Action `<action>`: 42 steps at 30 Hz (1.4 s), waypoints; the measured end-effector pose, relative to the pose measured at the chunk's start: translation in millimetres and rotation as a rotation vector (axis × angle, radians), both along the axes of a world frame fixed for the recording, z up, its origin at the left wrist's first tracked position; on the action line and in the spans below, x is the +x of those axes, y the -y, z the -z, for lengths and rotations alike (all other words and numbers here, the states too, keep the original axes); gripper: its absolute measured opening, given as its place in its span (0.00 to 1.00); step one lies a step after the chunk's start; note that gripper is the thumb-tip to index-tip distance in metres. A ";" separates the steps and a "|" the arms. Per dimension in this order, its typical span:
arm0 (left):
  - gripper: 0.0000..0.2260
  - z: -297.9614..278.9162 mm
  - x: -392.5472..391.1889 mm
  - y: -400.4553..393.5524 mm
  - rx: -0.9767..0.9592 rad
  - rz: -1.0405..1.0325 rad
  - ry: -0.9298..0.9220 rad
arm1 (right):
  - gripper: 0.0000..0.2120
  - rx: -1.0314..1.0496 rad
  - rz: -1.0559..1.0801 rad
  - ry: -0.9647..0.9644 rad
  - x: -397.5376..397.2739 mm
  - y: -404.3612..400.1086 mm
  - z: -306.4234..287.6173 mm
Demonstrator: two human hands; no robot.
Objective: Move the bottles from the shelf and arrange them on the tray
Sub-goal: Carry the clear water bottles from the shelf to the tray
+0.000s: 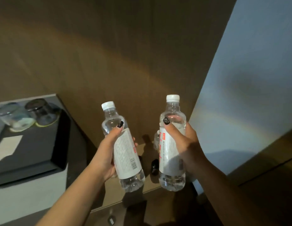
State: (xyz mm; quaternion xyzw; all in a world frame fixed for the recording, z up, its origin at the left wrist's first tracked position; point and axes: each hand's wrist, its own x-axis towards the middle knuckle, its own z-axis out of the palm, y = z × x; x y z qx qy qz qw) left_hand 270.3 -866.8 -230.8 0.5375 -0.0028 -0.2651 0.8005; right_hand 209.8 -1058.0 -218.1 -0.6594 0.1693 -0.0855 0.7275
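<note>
Head view: bottles [124, 154] within curled fingers [170, 128].

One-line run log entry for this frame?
left hand: holds bottle | right hand: holds second bottle | tray: two glasses, no bottles

Single head-worn wide-angle view, looking forward and down, close over both hands, wall near behind

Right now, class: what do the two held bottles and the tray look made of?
Bottles: clear, glossy plastic, seemingly; see-through walls, white caps, paper-like labels. Tray: matte black, perhaps wood or plastic; no shine.
</note>
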 end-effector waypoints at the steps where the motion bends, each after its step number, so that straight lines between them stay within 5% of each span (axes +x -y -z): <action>1: 0.16 -3.3 -3.1 -9.6 0.012 -0.006 0.015 | 0.17 0.026 -0.014 0.001 -0.2 -9.0 -3.6; 4: 0.14 -8.2 -13.6 -39.6 0.017 -0.028 0.047 | 0.11 0.027 -0.047 0.006 -0.6 -37.5 -11.1; 13: 0.18 -14.8 -65.1 -167.9 0.023 -0.077 0.086 | 0.17 0.044 -0.187 0.091 -22.2 -165.8 -12.3; 27: 0.24 -33.8 -137.9 -407.3 0.126 -0.210 0.084 | 0.12 0.051 -0.407 0.125 -57.7 -410.5 -24.5; 35: 0.22 -29.8 -122.2 -494.4 0.093 -0.364 0.108 | 0.08 0.026 -0.481 0.116 -13.8 -495.1 -26.0; 42: 0.17 -13.7 -57.0 -571.4 0.155 -0.493 0.033 | 0.18 -0.010 -0.557 0.109 59.6 -582.3 -12.1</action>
